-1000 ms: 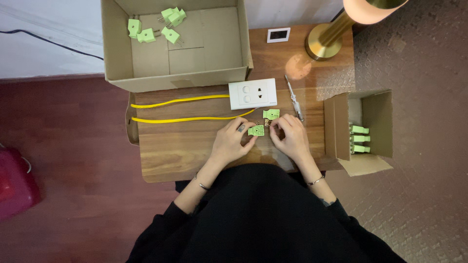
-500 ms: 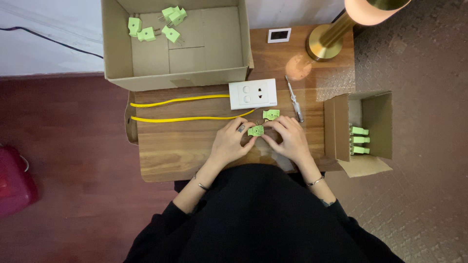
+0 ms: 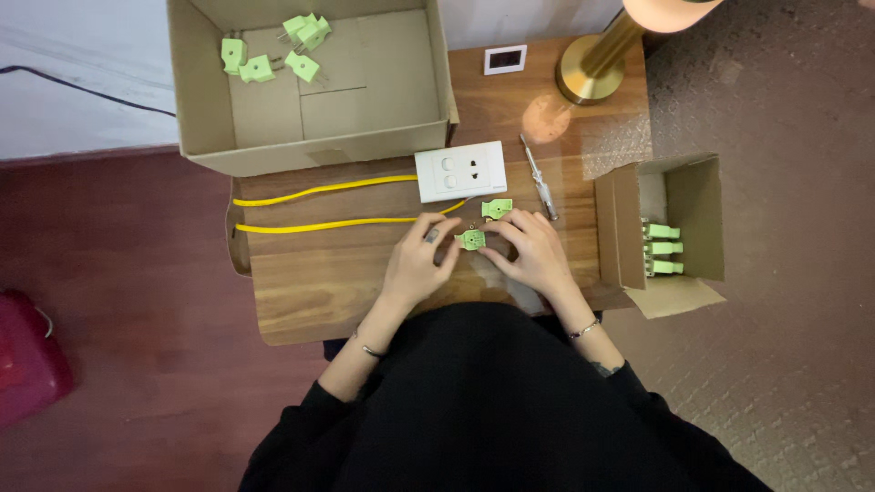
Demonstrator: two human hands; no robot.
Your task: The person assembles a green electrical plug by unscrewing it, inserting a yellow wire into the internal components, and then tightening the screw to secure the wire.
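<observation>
Lying at left on wood table (image 3: 301, 292): two yellow wires (image 3: 328, 207), running twd white socket plate (image 3: 461, 170). Gripping green plug half (image 3: 472, 240) w/ left hand (image 3: 417, 260) & right hand (image 3: 533, 251), fingertips pinching it at table centre. Looking like assembly step; likely needing 2nd green half (image 3: 497, 209) just above, then screwdriver (image 3: 538, 176). Sitting at right: small box (image 3: 697, 219) w/ more plugs.

Nine green plugs (image 3: 472, 240), two yellow wires (image 3: 328, 189), two boxes (image 3: 196, 109).
</observation>
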